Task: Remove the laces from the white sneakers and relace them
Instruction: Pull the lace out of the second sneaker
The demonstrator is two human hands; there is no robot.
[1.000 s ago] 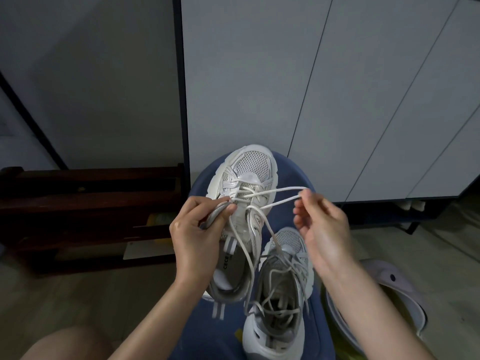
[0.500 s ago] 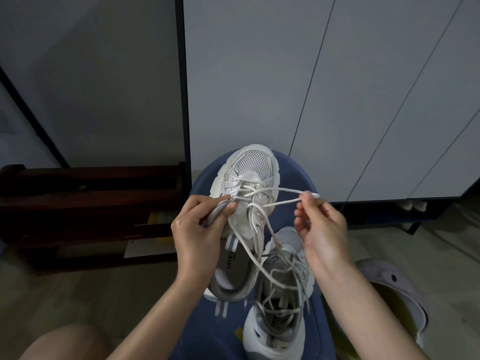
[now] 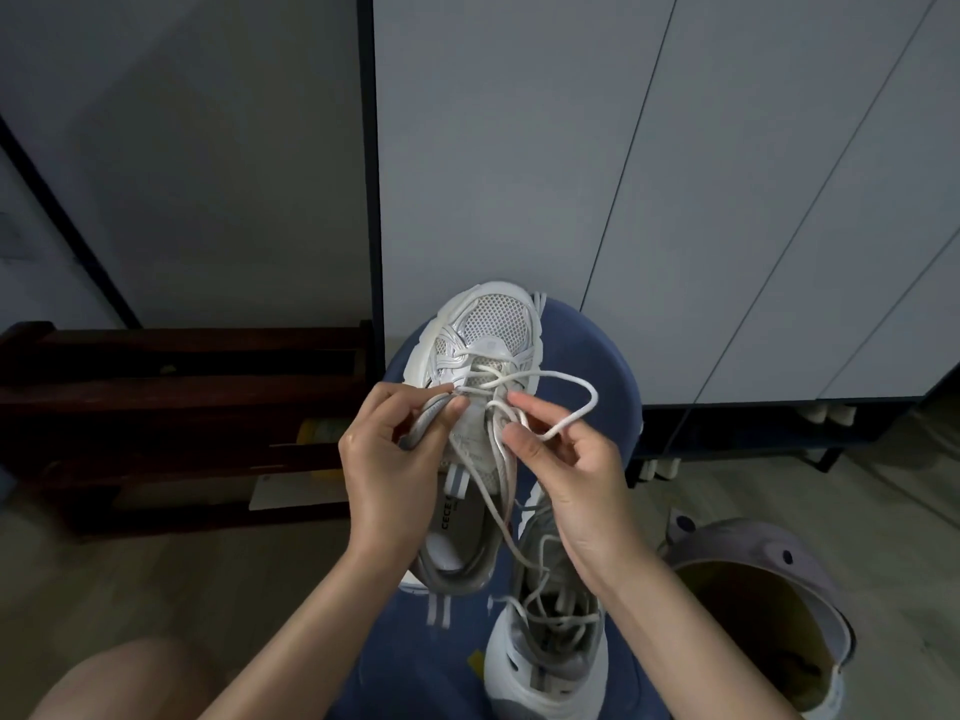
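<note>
The lace [image 3: 574,387] bows out in a slack loop to the right of the far sneaker [image 3: 480,402], which lies toe-away on the blue stool [image 3: 597,356]. I see my right hand [image 3: 566,470] pinching it beside the right-hand eyelets, thumb and forefinger closed on the cord. My left hand [image 3: 395,459] pinches the sneaker's left upper edge, steadying it. The sneaker's long axis runs near to far, so the slack lies across it, rightward from my nearer right hand. The second sneaker [image 3: 550,641] sits nearer, loosely laced.
</note>
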